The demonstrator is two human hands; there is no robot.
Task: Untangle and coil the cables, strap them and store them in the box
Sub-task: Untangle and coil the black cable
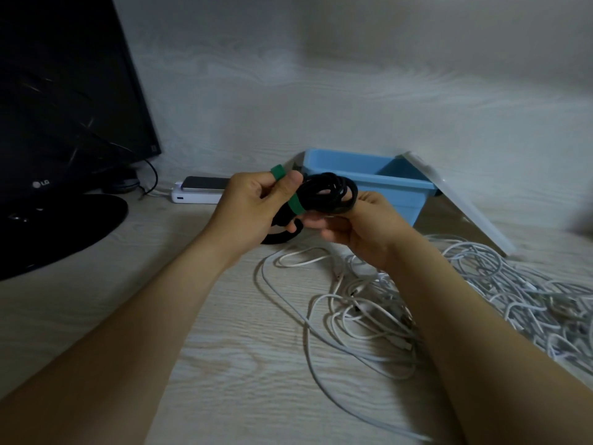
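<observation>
Two hands hold a coiled black cable (327, 191) above the desk (224, 364), just before the blue box (401, 184). The left hand (250, 207) pinches the green strap (296, 205) circling the coil; the right hand (359, 226) grasps the coil itself.

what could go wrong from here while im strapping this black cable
1. The green strap is not yet closed round the black coil. The left hand only pinches its free end, so a slip could let the coil spring loose from the right hand.
2. A black loop hangs below the left hand, close above the white cables, and might snag them.
</observation>
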